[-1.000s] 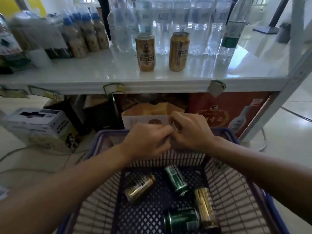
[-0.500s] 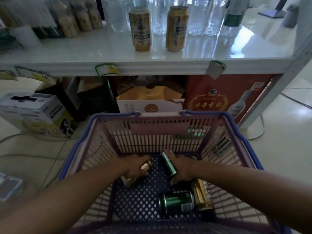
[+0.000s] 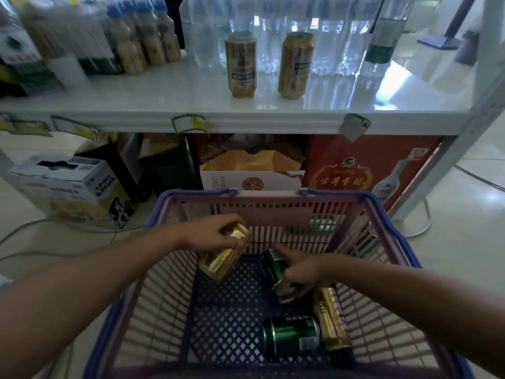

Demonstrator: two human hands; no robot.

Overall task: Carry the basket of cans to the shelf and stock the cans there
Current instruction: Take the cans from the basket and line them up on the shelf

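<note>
Both hands gripping cans inside basket (image 3: pixel 388 214).
Left hand (image 3: pixel 216 233) lifting gold can (image 3: pixel 226 255) near far wall; right hand (image 3: pixel 303 269) clutching green can (image 3: pixel 273 265) mid-floor; shelf (image 3: pixel 164 99) front edge bare leftward.

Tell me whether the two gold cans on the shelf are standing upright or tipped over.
Upright. Both gold cans stand on their bases on the white shelf, tops facing up, side by side but apart.

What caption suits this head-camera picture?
Left hand lifts a gold can, right hand grips a green can in the basket.
</note>
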